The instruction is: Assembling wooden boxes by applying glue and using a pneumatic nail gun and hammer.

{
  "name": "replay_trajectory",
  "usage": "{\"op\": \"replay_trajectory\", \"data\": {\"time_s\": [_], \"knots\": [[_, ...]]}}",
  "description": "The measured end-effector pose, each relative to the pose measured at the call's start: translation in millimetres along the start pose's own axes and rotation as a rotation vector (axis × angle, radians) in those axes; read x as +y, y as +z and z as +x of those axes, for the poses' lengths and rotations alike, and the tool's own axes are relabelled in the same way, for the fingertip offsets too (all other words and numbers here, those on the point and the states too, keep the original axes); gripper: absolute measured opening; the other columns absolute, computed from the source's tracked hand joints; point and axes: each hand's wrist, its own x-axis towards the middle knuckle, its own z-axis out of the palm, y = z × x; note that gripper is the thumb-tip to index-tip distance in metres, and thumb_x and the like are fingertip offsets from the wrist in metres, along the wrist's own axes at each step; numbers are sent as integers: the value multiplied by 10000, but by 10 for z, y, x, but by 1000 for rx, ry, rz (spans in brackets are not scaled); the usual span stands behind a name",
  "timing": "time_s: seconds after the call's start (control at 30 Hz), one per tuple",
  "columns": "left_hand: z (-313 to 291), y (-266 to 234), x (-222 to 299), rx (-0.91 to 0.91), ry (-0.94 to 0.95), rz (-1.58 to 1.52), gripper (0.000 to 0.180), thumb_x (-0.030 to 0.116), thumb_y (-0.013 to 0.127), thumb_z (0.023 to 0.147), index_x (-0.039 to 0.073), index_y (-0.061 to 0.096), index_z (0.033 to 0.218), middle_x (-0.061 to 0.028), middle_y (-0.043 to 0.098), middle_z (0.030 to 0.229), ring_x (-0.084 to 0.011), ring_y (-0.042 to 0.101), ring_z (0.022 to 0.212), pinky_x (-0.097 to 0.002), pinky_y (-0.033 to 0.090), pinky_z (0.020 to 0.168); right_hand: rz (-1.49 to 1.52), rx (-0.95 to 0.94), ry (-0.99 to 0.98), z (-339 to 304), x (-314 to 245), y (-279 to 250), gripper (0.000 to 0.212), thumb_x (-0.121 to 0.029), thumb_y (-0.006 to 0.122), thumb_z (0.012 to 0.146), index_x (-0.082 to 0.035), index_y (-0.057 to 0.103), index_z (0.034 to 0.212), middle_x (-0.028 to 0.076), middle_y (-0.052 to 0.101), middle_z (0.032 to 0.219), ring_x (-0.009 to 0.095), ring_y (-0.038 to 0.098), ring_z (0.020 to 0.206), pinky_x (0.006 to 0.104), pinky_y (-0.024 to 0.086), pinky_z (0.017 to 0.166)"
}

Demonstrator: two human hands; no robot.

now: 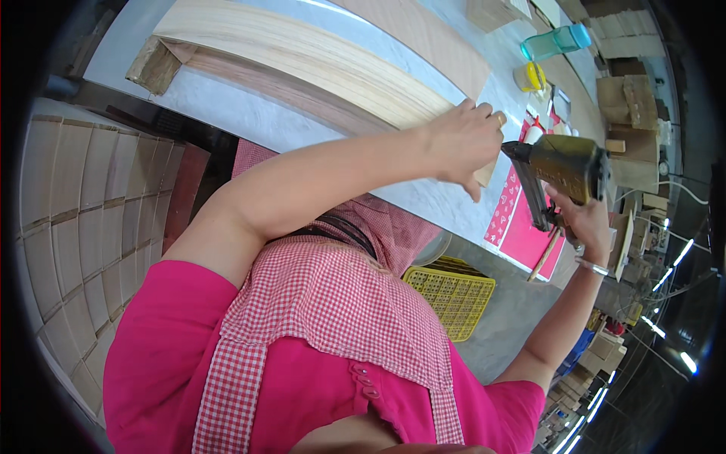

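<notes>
A long pale wooden board (302, 57) stands on the marbled table, joined at its far left end to a short wooden block (153, 65). My left hand (465, 144) is closed over the board's right end, fingers across the top and thumb toward me. Just right of that hand, my right hand (586, 223) grips a dark nail gun (567, 163) by its handle. The gun's nose points left, close to the left hand's knuckles and the board end. Whether the nose touches the wood I cannot tell.
Behind lies a flat brown board (431, 45). A teal bottle (556, 42), a yellow-lidded jar (529, 76) and a pink sheet (525, 234) are on the table's right part. Below stands a yellow crate (457, 303); stacked wooden pieces (83, 227) rise at left.
</notes>
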Motion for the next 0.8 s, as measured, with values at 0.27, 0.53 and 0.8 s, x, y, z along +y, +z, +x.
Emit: {"op": "replay_trajectory", "data": {"time_s": [0.27,0.53,0.8], "knots": [[-1601,-193,-424,-64,-244,42,437,307,684,835,59,589,1182,-149,636,1097,-319,574,1083,-457,455,937,239,243,3,-542,729,112,416,-24,773,780,37,596,1152,99,680,1081,165,639,949,310,519,808],[-1618,52,-1150,-422,-500,-130,442,462,543,920,58,643,1069,-199,664,1042,-374,626,1018,-468,474,900,186,475,2,-1132,1447,227,359,-124,758,831,-7,583,1122,9,592,799,57,479,547,232,370,454],[-425,1030,-53,-189,-14,-250,470,324,680,822,-16,593,1133,-192,642,1137,-357,632,1039,-438,504,893,185,442,-4,-1184,1031,46,282,-135,728,866,13,589,1062,-10,533,669,52,409,468,229,320,426]]}}
